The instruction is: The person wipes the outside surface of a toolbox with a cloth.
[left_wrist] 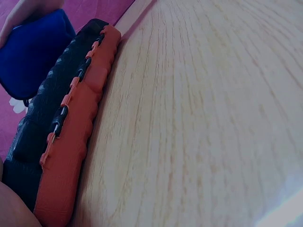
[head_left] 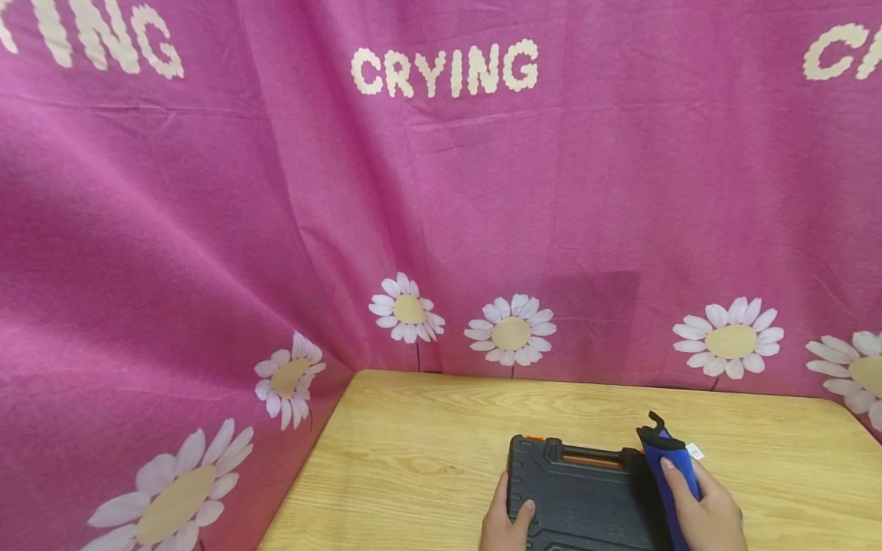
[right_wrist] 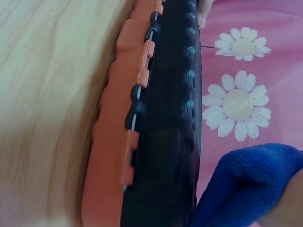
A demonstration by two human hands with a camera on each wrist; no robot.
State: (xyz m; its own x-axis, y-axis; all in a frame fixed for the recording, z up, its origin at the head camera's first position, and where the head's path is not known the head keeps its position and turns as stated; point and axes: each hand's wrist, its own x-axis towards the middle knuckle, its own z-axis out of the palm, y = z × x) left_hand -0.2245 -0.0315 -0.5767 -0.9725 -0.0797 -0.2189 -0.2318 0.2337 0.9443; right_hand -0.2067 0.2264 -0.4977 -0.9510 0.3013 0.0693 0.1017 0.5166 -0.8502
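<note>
A black case (head_left: pixel 586 497) with an orange lower half (left_wrist: pixel 71 156) lies on the wooden table, its handle toward the back. My left hand (head_left: pixel 506 520) grips the case's left edge, thumb on top. In my right hand (head_left: pixel 710 509) is a folded blue cloth (head_left: pixel 678 467) with black trim and a white tag, pinched under the thumb at the case's right side. The right wrist view shows the cloth (right_wrist: pixel 255 175) beside the hinged side of the case (right_wrist: pixel 161 142). Both palms are hidden.
The wooden table (head_left: pixel 400 436) reaches back to a pink curtain (head_left: pixel 441 191) printed with daisies and lettering. This curtain also runs along the table's left side.
</note>
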